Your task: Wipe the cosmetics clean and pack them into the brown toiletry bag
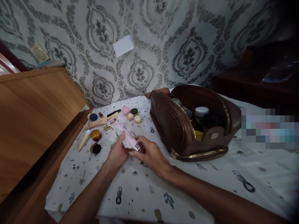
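Observation:
My left hand (118, 153) is closed on a crumpled white tissue (114, 133), pressing it against a pale pink cosmetic tube (129, 137). My right hand (153, 155) grips the same tube near its silver cap (136, 147), which points down and to the right. Left of my hands lie a black-lidded compact jar (95, 148), an amber jar (96, 134) and a cream-coloured tube (82, 141). Just beyond the tissue is a gold lipstick tube (107, 127). Some of my left fingers are hidden behind the tissue and tube.
An unzipped brown leather toiletry bag (165, 124) stands to the right, with a white-lidded jar (201, 112) and other containers inside. Several small pots, including a pink one (125, 111), lie on the patterned sheet (137, 193). A wooden panel (42, 118) borders the left side; a wallpapered wall (140, 71) rises behind.

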Tool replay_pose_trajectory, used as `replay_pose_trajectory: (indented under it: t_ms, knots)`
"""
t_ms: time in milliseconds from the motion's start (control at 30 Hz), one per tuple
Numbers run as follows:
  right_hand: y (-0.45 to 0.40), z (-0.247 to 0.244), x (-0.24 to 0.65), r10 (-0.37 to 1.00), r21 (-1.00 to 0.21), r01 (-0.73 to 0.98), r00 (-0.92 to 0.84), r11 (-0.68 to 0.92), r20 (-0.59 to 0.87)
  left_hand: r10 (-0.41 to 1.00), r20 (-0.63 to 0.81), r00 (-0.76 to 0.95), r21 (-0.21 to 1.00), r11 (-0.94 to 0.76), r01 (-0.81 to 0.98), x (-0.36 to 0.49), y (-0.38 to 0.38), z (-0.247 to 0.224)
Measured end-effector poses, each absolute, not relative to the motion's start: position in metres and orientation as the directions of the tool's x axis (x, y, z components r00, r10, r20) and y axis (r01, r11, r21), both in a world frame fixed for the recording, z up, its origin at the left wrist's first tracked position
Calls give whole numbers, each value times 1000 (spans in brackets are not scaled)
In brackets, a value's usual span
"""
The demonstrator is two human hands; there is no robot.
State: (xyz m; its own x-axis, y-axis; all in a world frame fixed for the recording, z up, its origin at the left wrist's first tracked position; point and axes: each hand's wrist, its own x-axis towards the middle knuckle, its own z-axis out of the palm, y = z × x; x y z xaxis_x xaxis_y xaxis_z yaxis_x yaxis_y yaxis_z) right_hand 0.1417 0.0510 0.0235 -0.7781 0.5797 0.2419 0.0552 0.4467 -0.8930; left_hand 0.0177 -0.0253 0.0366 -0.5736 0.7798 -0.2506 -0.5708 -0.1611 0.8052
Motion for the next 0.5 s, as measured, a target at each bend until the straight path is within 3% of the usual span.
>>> replay_pose_trajectory:
  t_ms: [100,233,367,500]
  knots:
    - [53,22,140,608,-875,112,-760,471,230,823,-198,-533,847,-129,-515,30,-25,29]
    - [52,26,142,554,-828,167,-809,535,195,764,-151,-627,897,-161,-412,30,-25,30]
    - [50,34,148,510,-811,101,-820,576,259,724,-119,-679,933,-153,-326,18,-26,36]
    - [56,37,149,552,-869,-3,-771,495,317,709,-52,-704,969,-136,-208,7,-31,44]
